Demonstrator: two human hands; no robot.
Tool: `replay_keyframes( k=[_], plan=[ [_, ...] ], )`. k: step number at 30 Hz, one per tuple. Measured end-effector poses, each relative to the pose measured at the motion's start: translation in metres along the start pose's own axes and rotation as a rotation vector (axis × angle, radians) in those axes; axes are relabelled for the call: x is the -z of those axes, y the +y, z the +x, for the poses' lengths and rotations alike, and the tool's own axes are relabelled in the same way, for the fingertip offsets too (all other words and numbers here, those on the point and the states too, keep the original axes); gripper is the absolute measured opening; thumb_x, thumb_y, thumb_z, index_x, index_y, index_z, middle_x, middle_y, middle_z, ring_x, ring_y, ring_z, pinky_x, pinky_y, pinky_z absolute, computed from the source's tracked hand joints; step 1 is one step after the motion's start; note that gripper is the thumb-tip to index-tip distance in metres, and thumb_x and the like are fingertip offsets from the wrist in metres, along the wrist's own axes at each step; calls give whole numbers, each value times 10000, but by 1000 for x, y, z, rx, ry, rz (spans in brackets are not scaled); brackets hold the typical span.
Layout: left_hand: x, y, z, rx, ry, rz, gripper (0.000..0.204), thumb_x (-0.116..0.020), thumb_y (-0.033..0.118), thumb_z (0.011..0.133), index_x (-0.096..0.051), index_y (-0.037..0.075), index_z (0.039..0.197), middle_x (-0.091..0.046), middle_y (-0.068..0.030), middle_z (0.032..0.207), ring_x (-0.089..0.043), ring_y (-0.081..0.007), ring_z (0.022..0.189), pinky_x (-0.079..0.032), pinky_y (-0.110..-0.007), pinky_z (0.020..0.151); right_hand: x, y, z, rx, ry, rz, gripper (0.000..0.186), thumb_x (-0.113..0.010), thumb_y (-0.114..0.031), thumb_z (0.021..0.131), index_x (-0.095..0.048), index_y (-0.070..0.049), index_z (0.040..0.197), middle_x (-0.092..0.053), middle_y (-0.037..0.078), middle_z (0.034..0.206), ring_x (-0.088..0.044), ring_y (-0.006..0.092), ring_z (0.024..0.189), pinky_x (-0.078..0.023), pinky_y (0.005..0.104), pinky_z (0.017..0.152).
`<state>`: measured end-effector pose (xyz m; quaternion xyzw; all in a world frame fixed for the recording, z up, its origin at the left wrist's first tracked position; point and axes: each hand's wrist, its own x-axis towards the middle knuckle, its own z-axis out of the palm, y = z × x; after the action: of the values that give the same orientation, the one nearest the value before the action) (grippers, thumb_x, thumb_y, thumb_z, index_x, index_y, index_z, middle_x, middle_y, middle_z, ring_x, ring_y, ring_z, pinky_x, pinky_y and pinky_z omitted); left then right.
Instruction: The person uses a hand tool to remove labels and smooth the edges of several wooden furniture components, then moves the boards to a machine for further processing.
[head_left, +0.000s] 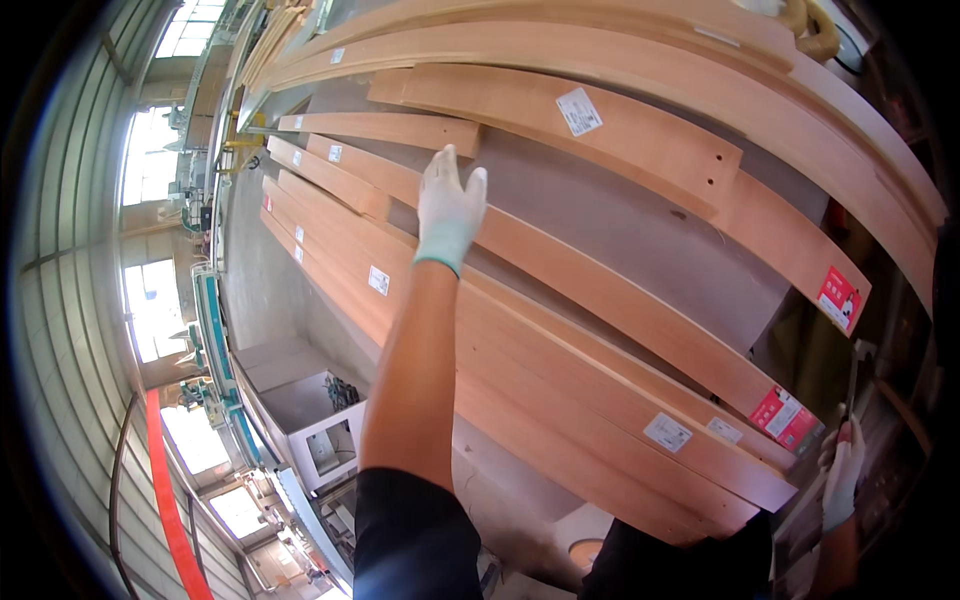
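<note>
My left hand [450, 208], in a white glove with a green cuff, reaches over the wooden boards with its fingers stretched out and thumb apart. It holds nothing. Beneath and beside it runs a long narrow board [600, 290] with a red-and-white label [785, 418] at its near end. A short board end [425, 130] lies just beyond my fingertips. At the right edge my right hand [843, 470], also gloved, has its fingers curled around a thin, dark-ended tool [855, 385] whose kind I cannot make out in the shade.
Wide boards [560, 430] with white labels lie nearest me. More long boards [640, 75] and one with two drilled holes [640, 150] lie beyond on a grey surface [600, 200]. A white open box [320, 440] stands at lower left, near machinery [215, 340] along the windowed wall.
</note>
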<state>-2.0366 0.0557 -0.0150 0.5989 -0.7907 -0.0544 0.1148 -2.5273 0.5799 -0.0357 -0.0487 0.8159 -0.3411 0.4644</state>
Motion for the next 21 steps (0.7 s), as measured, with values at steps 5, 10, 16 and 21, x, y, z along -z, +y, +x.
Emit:
replay_keyframes(
  k=[5, 10, 16, 21],
  plan=[
    [-24, -15, 42, 171, -230, 361, 949, -515, 628, 976, -248, -28, 1608, -225, -244, 1684, -236, -380, 1554, -251, -505, 1244, -19, 9, -14, -79, -156, 38, 503, -453, -435, 1116, -522, -67, 1452, -595, -27, 841, -551, 45, 645, -442, 200, 546],
    [-36, 23, 8, -16, -22, 221, 912, -519, 607, 1001, -382, -147, 1495, -355, -364, 1573, -345, -490, 1469, -276, -518, 1219, -28, 26, -27, 163, 14, 381, 404, -403, -303, 1140, -533, -22, 1398, -632, -21, 1061, -575, 56, 892, -463, 209, 772],
    [-41, 174, -105, -236, -149, 144, 825, -630, 501, 955, -440, -124, 1460, -436, -358, 1505, -430, -483, 1385, -307, -557, 1182, -6, 54, -19, 82, -86, 357, 359, -433, -146, 1069, -595, -17, 1362, -648, -33, 988, -613, 80, 842, -499, 202, 719],
    [-4, 271, -185, -439, -415, -23, 716, -674, 467, 913, -520, 20, 1450, -486, -262, 1480, -452, -419, 1369, -294, -573, 1186, -31, -2, -32, -101, -70, 342, 421, -395, -37, 1034, -561, -41, 1421, -669, 37, 852, -616, 112, 677, -495, 246, 605]
  ],
)
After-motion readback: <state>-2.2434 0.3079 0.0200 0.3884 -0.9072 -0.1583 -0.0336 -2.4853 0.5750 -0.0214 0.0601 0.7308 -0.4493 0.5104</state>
